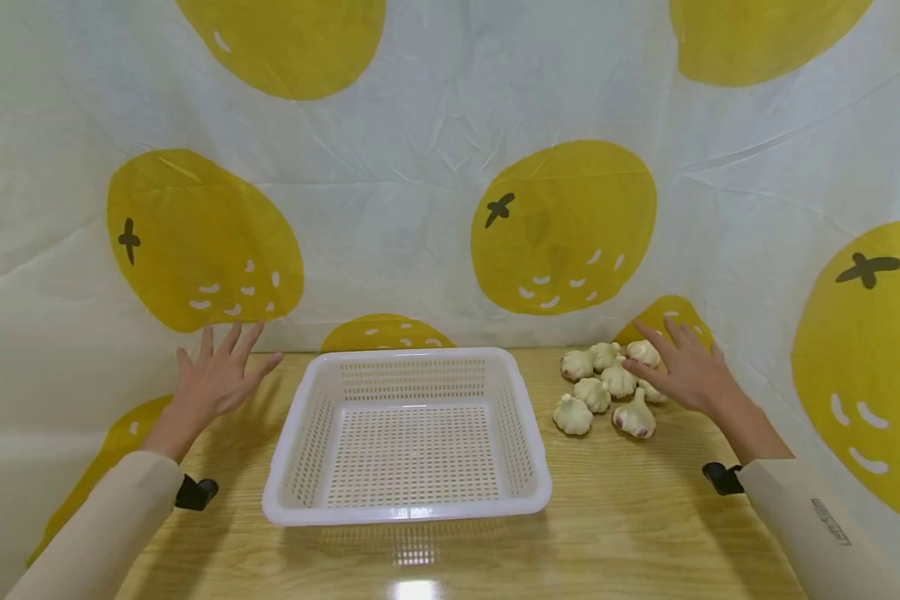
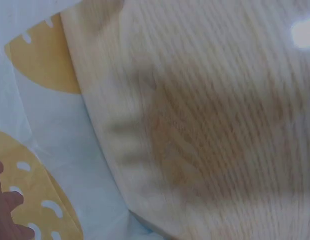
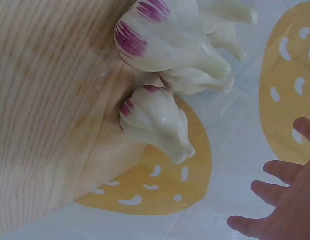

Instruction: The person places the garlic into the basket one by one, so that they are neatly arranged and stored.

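Observation:
A white plastic basket (image 1: 408,518) with slotted walls and floor stands on the wooden table, holding nothing. To its right lie several garlic bulbs (image 1: 572,414), whitish with some purple streaks; the right wrist view shows garlic bulbs (image 3: 152,117) close up. My left hand (image 1: 213,382) hovers left of the basket, fingers spread, holding nothing; its fingertips (image 2: 13,200) peek in at the left wrist view's edge. My right hand (image 1: 686,371) is held over the right side of the garlic group, fingers spread, partly hiding some bulbs. In the right wrist view, the right hand (image 3: 290,200) grips nothing.
The light wooden table (image 1: 607,517) ends at a white cloth (image 1: 412,225) printed with yellow fruit, which rises behind it and along both sides. Each wrist bears a small black device.

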Demonstrator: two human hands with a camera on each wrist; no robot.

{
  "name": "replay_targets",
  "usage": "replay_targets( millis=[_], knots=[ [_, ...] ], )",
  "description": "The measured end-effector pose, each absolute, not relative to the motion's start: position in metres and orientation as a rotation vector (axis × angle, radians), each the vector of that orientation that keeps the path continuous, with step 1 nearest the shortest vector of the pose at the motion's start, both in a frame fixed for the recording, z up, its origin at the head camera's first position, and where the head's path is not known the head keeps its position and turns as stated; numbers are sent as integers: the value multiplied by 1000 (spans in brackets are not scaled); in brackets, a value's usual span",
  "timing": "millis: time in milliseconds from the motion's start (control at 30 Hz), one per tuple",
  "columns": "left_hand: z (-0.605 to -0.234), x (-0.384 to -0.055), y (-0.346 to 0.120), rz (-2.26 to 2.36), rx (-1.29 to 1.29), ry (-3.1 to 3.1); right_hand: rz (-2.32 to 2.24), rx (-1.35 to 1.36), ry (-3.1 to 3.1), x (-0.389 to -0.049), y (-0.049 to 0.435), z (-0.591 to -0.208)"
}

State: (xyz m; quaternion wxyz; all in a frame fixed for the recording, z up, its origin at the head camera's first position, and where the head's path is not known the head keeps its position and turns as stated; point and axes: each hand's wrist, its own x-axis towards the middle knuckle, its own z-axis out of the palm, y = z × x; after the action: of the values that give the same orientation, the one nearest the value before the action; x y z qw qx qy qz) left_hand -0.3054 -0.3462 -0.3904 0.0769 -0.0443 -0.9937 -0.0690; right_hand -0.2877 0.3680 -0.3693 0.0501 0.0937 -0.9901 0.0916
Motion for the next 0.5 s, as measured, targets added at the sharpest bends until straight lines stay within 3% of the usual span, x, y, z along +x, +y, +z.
replay_targets(
  millis=[500],
  knots=[
    [-394,-258,-312,-615,-262,-2901,576,262,-2816,-231,367,-383]
  ],
)
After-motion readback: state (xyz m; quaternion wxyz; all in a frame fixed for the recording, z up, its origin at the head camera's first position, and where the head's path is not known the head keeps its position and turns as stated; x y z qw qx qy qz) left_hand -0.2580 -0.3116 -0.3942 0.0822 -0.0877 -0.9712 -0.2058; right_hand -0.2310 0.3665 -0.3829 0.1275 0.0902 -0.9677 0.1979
